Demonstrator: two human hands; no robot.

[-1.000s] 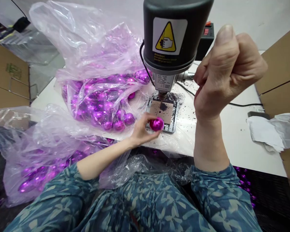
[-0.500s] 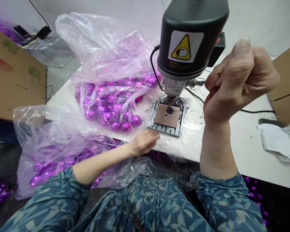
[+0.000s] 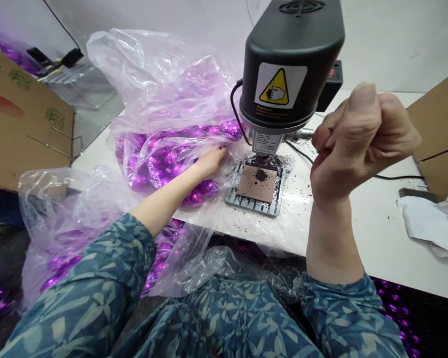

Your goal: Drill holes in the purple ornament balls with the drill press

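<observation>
Reaching left hand (image 3: 209,161) into ball bag (image 3: 164,124) beside drill press (image 3: 289,64).

I count one drill press (image 3: 289,69), one base plate (image 3: 257,186), two cardboard boxes (image 3: 22,124), two clear bags (image 3: 164,99) of purple baubles (image 3: 203,188) too many to count, one crumpled white sheet (image 3: 429,223).

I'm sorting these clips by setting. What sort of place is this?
Probably a small workshop: a bench drill press over a debris-strewn plate, plastic bags of purple ornament balls, and cardboard cartons around the table.
</observation>
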